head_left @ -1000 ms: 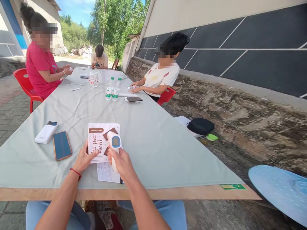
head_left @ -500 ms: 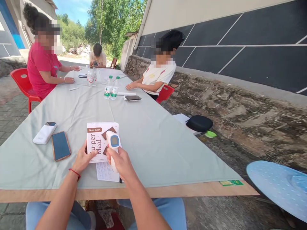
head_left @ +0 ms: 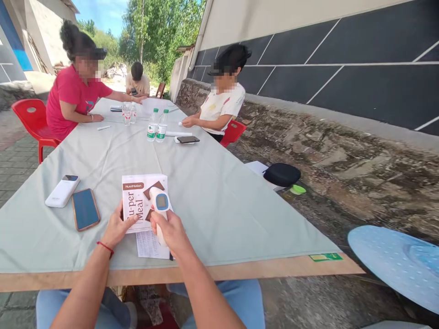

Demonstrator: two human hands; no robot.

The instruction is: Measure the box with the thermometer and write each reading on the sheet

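Note:
My left hand (head_left: pixel 118 228) grips the left side of a white box (head_left: pixel 128 180) printed "NutriMotion", thumb across its front and fingers behind its edge. In my right hand (head_left: pixel 172 232) is a white infrared thermometer (head_left: pixel 158 194) with a blue-framed screen, its handle wrapped by my fingers. The thermometer's head overlaps the box's right half; I cannot tell whether they touch. Below the box lies a sheet of paper (head_left: pixel 149 246) with writing, partly covered. To the left of my hands rest a smartphone (head_left: pixel 85 209) in an orange-edged case and a white power bank (head_left: pixel 62 192).
A grey-green cloth (head_left: pixel 222 219) covers the long table. Farther along stand green-capped water bottles (head_left: pixel 157 125), smaller bottles (head_left: pixel 129 114) and a dark phone (head_left: pixel 188 140). Several people sit around it, one in a pink shirt (head_left: pixel 73 98). A light-blue covered seat (head_left: pixel 398 265) is at right.
The person in pink has stretched an arm across the far table toward a paper. The person in white has shifted their hands slightly. My hands keep their hold; the view has shifted slightly.

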